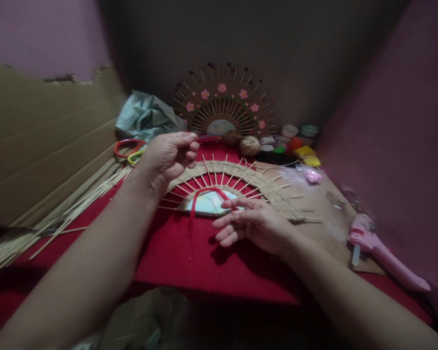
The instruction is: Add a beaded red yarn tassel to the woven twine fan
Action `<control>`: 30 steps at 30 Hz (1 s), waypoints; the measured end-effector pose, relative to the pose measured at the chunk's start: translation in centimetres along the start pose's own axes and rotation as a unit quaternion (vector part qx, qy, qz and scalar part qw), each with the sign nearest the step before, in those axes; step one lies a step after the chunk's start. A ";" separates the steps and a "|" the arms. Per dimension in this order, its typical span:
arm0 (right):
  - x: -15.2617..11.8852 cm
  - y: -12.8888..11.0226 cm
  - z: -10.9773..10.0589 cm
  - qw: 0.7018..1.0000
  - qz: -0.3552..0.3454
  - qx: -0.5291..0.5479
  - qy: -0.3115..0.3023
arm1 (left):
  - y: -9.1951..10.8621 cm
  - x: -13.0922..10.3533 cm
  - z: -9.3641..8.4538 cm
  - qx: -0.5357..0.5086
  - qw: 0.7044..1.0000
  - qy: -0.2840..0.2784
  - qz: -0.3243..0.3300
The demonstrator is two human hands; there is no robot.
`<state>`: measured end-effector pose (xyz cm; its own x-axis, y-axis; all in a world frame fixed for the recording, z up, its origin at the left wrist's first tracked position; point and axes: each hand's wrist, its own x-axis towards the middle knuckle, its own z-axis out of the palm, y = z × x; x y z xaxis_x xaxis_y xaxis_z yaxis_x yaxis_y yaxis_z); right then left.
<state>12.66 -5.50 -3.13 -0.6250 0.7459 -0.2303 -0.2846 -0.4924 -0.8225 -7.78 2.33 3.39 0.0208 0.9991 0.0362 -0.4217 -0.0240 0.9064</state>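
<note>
The red thread [194, 203] is being pinched loosely between the fingers of the right hand [253, 221], while the thumb and forefinger of the left hand [170, 158] are being pressed together; whether a strand is being gripped there cannot be told. A loop of the thread is being draped over the half-disc [209, 202] of the fan frame [235, 169], which is lying just beyond the hands on the red cloth [248, 272], its far side partly on the cardboard [323, 233].

By appearance, the woven band is being left as finished work, with bare stick ends being left exposed around it; the thread seems to be remaining unattached, as no fixed red length is being shown.

Outward, these are being counted: one thread bundle, one frame in front, one decorated fan [222, 88] behind with six larger pink flowers, two twine balls [250, 146], two jars [289, 131], one glue gun [372, 238] and two scissor handles [128, 144], red and yellow. The loose sticks [67, 216] are being overlapped too closely for counting.
</note>
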 end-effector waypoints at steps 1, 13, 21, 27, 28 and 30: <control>0.0 0.0 0.0 1.000 -0.006 -0.006 0.010 | 0.0 -0.3 0.1 0.019 0.999 -0.027 -0.004; 0.2 -0.1 0.0 0.996 -0.015 -0.050 0.075 | 1.3 -1.1 -0.3 0.020 0.991 0.080 0.100; 0.0 0.1 0.2 0.993 -0.022 -0.082 0.079 | 0.5 -2.1 -0.4 0.046 0.982 0.074 0.170; -0.3 0.0 0.8 0.987 -0.026 -0.125 0.100 | -1.9 -3.0 0.1 0.230 0.941 0.046 0.245; -0.3 0.0 0.8 0.984 -0.032 -0.138 0.110 | -2.5 -3.1 0.2 0.291 0.923 0.041 0.250; -0.3 0.0 1.0 0.977 -0.049 -0.166 0.127 | -3.4 -3.5 0.5 0.408 0.878 0.026 0.248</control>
<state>12.17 -6.17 -2.55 -0.3947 0.8902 -0.2276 -0.0561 -0.2706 -0.9611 -5.92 -1.09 0.37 -0.0332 0.8584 0.5119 0.4231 -0.4519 0.7853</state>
